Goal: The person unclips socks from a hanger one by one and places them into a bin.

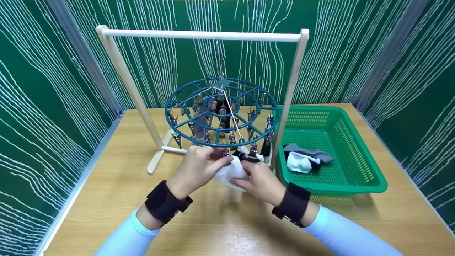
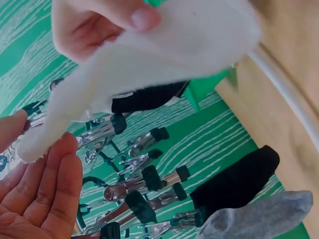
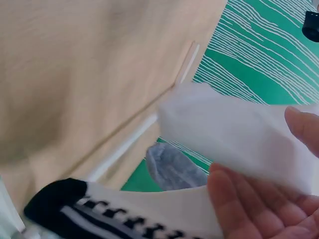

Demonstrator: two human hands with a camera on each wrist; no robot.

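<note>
We see the white sock (image 1: 233, 171) below the front of the round hanger (image 1: 220, 145), well inside the left edge of the surface (image 1: 117, 209). The left hand (image 1: 193, 169) pinches its narrow end; the right hand (image 1: 263, 180) grips farther along. Its long axis slopes, the broad end pointing downward.

Bright light leaves a shiny spot toward the front edge of the table (image 1: 106, 213); the white sock (image 3: 224, 132) looks blurry.

Two hands (image 1: 193, 168) with two black wristbands (image 1: 164, 202), two pale-blue sleeves (image 1: 126, 236), one held white sock (image 1: 231, 173), one round hanger (image 1: 217, 145), one wooden stand (image 1: 160, 33), one green basket (image 1: 334, 188), metal clips (image 1: 253, 148) too crowded to count
</note>
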